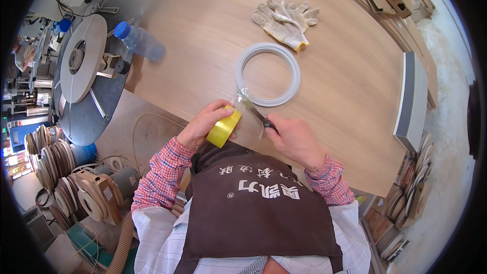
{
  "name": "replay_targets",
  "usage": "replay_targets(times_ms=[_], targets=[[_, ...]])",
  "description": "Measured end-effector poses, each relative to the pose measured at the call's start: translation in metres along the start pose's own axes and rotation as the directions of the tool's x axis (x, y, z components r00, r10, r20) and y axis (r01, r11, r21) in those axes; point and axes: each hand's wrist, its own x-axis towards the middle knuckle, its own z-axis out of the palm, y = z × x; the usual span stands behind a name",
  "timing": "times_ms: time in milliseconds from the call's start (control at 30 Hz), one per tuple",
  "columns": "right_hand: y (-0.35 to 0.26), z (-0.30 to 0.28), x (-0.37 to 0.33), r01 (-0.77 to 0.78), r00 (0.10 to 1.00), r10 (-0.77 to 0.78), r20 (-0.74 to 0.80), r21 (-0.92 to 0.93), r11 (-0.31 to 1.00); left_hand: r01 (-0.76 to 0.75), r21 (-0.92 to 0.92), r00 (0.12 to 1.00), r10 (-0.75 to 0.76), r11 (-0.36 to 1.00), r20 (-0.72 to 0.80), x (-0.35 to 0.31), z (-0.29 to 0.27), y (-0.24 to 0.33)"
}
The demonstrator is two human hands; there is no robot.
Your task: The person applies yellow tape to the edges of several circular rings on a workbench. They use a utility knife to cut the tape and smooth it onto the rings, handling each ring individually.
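My left hand (pixel 205 122) is wrapped round a roll of yellow packing tape (pixel 224 128), held on edge over the table's near edge. A clear loose strip of tape (pixel 247 111) runs from the roll toward a white coil of flat banding (pixel 293 77). In my right hand (pixel 294 139) is a knife (pixel 255 110) with a dark handle. Its blade points up and left, against or very near the tape strip at the coil's lower left rim; which of the two I cannot tell. The coil lies flat on the wooden tabletop (pixel 345 96).
A pair of pale work gloves (pixel 285 23) lies beyond the coil. On the left stand a plastic bottle with a blue cap (pixel 139 41) and a machine with a large round disc (pixel 83 58). A grey-white panel (pixel 410 101) stands at the right edge. Several banding rolls (pixel 61 160) stack at lower left.
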Motion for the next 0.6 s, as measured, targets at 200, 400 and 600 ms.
replay_targets(times_ms=[200,400,600], targets=[[-0.013,0.005,0.012,0.021,1.000,-0.022,-0.001,-0.147,0.989,-0.016,-0.007,1.000,0.016,1.000,-0.005,0.000,-0.002,-0.003],[-0.007,0.035,0.027,0.104,0.993,-0.118,-0.022,-0.333,0.937,-0.022,0.004,1.000,0.022,1.000,0.004,0.001,-0.002,-0.003],[-0.005,0.049,0.040,0.131,0.991,-0.134,0.007,-0.280,0.951,-0.028,0.019,1.000,0.028,0.999,0.000,0.001,0.001,-0.002]])
